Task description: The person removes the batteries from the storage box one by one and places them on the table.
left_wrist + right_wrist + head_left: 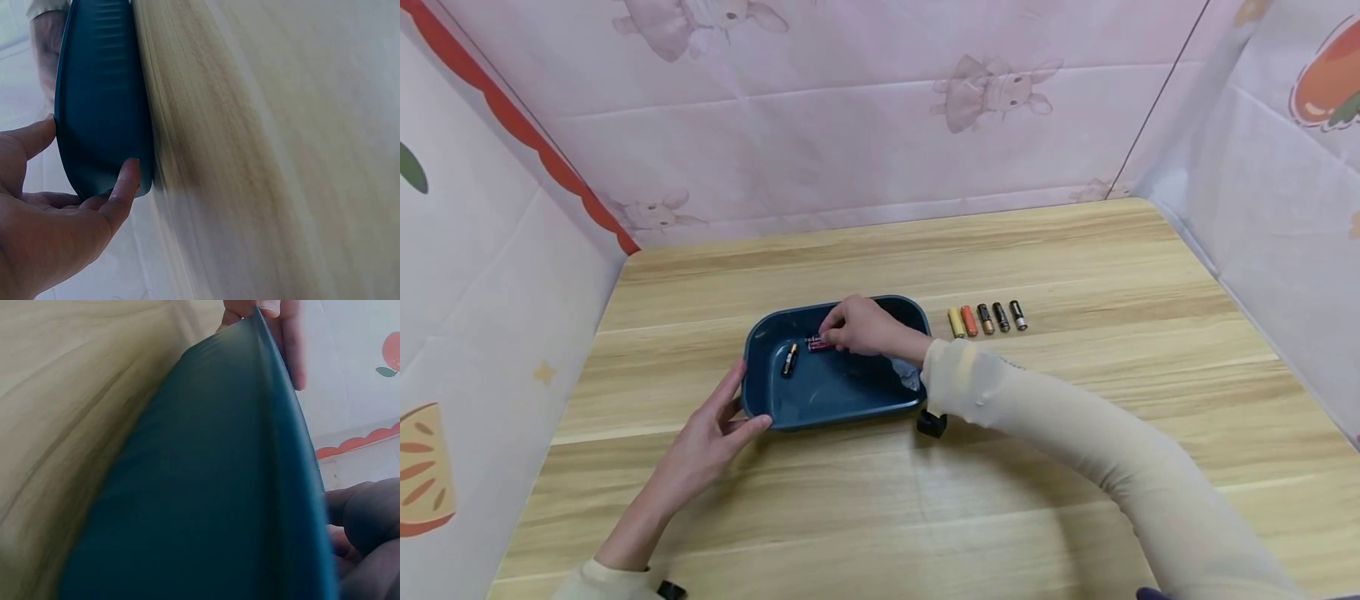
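A dark blue plastic tray (842,410) stands on the wooden table. My left hand (703,442) holds its left front corner, thumb and fingers spread around the outside; the left wrist view shows the fingertips against the tray wall (103,94). Reaching over the tray, my right hand (867,327) pinches a red battery (817,343) low inside it. A black battery with a copper-coloured end (790,360) lies just left of those fingertips. In the right wrist view the tray's outer wall (187,475) hides most of the right hand (375,537).
Right of the tray, batteries stand in a row: a yellow one (956,322), an orange one (969,321) and several dark ones (1001,317). A crumpled pale piece (907,375) sits in the tray's right end. Printed cloth walls (850,167) border the table (1112,358).
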A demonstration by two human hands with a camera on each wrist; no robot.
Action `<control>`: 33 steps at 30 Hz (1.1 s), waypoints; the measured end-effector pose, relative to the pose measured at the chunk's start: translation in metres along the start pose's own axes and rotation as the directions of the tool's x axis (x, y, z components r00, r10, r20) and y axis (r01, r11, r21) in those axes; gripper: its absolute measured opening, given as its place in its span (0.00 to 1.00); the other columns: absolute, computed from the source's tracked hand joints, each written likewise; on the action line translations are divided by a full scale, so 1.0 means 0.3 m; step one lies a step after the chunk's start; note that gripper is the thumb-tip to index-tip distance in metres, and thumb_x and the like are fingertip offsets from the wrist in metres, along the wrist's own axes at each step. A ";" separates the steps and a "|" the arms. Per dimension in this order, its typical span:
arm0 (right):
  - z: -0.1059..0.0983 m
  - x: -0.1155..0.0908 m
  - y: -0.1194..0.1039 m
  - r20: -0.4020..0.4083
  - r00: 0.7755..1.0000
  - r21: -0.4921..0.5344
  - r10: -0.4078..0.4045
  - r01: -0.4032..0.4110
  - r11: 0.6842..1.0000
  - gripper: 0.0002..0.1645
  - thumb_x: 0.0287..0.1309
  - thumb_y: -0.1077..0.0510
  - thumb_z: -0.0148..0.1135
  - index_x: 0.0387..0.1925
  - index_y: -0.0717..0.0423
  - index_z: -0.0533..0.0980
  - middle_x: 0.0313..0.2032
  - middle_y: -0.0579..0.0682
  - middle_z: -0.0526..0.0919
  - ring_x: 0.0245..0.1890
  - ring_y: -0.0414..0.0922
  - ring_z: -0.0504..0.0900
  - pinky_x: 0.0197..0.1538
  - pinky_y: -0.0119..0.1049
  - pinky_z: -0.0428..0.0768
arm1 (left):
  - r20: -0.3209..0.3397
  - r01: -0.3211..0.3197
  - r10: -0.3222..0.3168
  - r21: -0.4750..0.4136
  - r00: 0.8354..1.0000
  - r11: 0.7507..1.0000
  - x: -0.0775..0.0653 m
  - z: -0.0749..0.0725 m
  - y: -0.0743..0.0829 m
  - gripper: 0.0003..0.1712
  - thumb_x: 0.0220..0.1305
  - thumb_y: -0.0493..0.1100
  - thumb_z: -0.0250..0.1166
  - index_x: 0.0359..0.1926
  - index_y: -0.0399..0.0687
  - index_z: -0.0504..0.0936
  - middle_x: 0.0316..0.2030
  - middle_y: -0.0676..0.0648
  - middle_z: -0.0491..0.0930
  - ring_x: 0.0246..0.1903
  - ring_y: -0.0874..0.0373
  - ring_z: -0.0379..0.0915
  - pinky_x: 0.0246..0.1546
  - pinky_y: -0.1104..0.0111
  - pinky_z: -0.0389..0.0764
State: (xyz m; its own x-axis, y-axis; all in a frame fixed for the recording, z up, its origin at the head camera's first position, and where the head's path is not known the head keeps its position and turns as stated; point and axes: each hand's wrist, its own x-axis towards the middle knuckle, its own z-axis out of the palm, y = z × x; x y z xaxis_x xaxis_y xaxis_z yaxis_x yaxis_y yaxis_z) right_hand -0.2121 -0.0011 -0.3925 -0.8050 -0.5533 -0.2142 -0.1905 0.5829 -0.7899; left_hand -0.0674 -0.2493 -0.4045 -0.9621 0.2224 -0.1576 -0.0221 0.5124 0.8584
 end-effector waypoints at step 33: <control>-0.011 -0.036 -0.024 0.107 0.994 -0.130 -0.021 0.035 0.991 0.05 0.68 0.59 0.68 0.37 0.53 0.87 0.35 0.50 0.86 0.28 0.41 0.79 0.32 0.30 0.80 | 0.007 -0.007 0.007 -0.002 1.000 1.000 0.002 -0.006 0.008 0.50 0.76 0.43 0.63 0.84 0.48 0.39 0.82 0.37 0.39 0.72 0.31 0.58 0.61 0.57 0.75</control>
State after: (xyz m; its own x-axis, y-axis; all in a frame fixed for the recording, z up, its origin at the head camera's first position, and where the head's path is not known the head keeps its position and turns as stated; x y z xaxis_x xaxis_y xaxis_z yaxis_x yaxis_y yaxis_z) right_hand -0.2038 0.0027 -0.3824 -0.7360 -0.6261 -0.2576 -0.2900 0.6354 -0.7157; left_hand -0.0685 -0.2495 -0.4015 -0.9604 0.2320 -0.1546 -0.0156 0.5087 0.8608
